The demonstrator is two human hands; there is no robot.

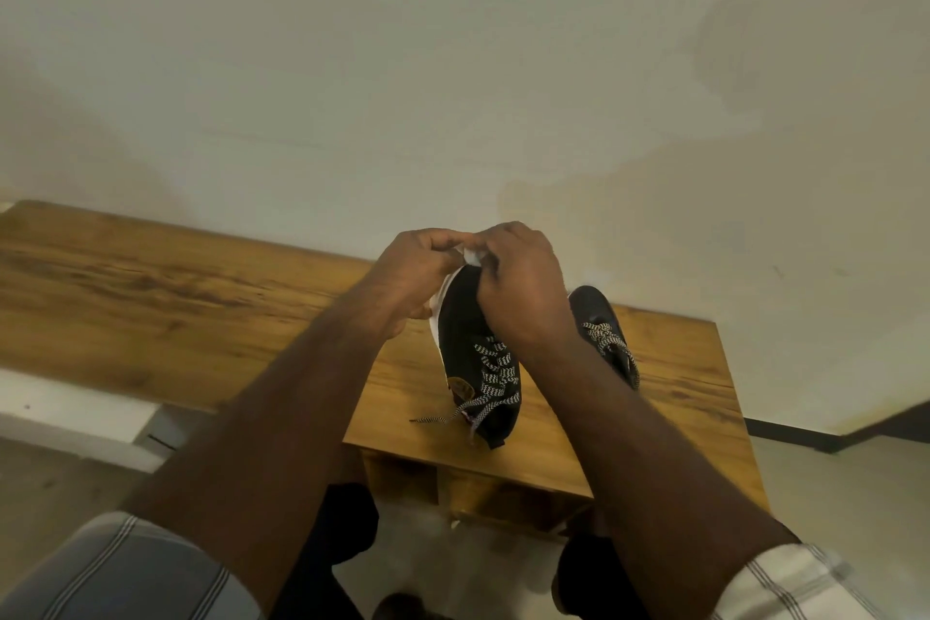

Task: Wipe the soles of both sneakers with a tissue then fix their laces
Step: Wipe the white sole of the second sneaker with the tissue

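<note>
Both hands meet at the raised toe of one sneaker, out over the wooden table. Going left to right: the left hand [417,274] curls round the toe's left side, fingers wrapped against the white sole [437,317] edge, so it grips the sneaker [475,357]. Just beside it, touching at the knuckles, the right hand [523,287] pinches a small white tissue [473,258] against the toe tip, fingers bent over it.

That sneaker stands tipped up, heel resting on the table [201,297] near the front edge, toe pointing up and away from the person; its long axis runs from the body outward, sole turned leftward. Its black-and-white laces [495,375] hang loose, one end trailing on the table to the left. To the right, partly behind the right wrist, the second sneaker [601,332] sits on the table, well within reach of the right hand.

Wiping seems under way at the toe end; the stroke likely has to travel down the sole toward the heel. Open tabletop lies to the left; the table's right edge is close beyond the second sneaker.
</note>
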